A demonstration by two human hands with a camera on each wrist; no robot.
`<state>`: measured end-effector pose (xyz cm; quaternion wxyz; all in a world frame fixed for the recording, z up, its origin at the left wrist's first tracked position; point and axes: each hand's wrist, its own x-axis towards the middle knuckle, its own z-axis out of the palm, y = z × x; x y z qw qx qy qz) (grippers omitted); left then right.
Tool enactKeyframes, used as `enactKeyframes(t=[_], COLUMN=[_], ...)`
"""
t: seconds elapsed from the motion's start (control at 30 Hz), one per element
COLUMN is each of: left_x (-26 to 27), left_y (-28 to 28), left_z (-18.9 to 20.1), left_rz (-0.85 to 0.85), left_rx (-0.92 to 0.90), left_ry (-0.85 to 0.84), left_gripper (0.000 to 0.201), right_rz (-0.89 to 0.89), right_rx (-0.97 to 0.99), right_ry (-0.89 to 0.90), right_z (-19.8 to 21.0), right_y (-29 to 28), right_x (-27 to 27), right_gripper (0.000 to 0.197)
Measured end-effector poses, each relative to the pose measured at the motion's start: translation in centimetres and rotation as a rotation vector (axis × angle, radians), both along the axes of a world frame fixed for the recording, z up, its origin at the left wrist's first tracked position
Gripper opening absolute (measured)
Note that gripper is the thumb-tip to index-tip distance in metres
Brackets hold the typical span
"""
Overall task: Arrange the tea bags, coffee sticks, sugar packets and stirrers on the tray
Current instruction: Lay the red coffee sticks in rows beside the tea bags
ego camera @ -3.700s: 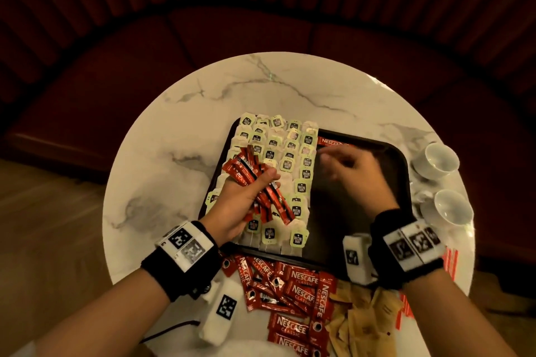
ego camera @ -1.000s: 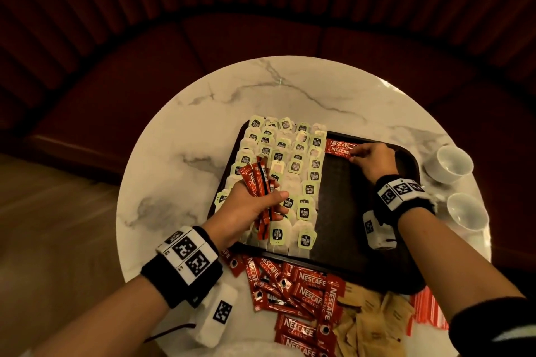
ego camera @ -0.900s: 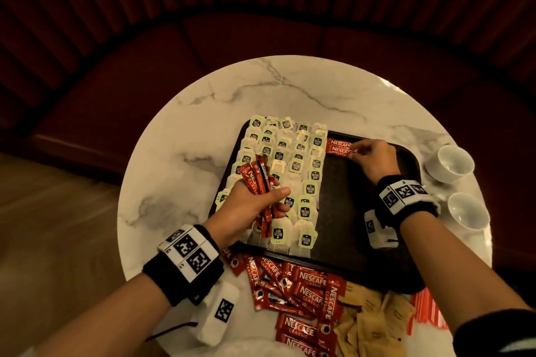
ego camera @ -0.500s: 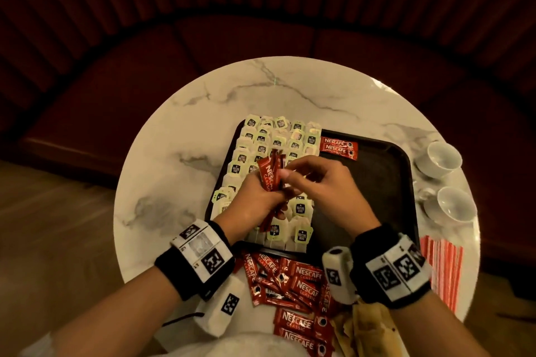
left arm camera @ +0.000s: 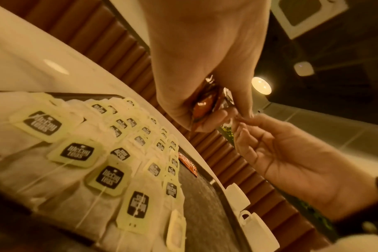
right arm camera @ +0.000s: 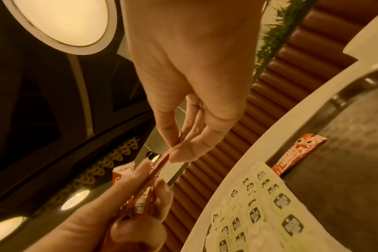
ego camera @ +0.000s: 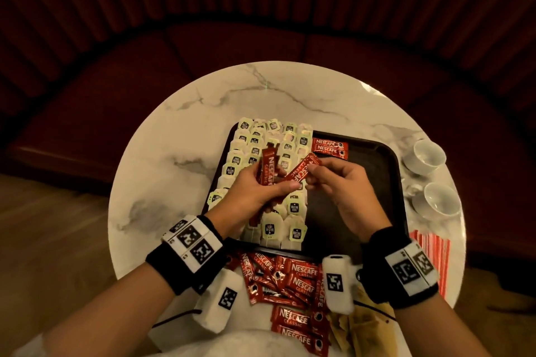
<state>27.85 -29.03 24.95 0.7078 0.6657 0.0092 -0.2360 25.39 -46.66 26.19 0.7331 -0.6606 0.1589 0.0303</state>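
Above the tea bags (ego camera: 269, 229), a coffee stick (ego camera: 301, 172) is pinched by the right hand (ego camera: 345, 194) — light, slippery foil, best held mid-length; remaining sticks (ego camera: 268, 172) are clasped in the left hand (ego camera: 255, 197).

Dim warm amber light; glowing ceiling lamps (right arm camera: 60, 20) in wrist views; soft blur, bowed wide-angle edges

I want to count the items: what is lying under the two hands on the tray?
Under the left hand and right hand lie rows of tea bags on the black tray. Those directly below the hands are covered, so not countable.
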Motion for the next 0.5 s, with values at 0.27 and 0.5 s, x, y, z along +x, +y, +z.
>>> enactKeyframes(t=[0.27, 0.5], left_x=[0.5, -1.0], left_y=[0.1, -1.4], left_z=[-0.3, -1.0], left_rz=[0.157, 0.059], left_rx=[-0.079, -0.017], left_ry=[-0.035, -0.057], left_gripper=[0.018, 0.021], right_rz=[-0.070, 0.012], right_rx=[0.255, 0.278], right_ry=[-0.010, -0.012], right_z=[-0.1, -0.6], right_y=[-0.1, 2.0], right_x=[-0.8, -2.1], right_gripper=[0.019, 0.022])
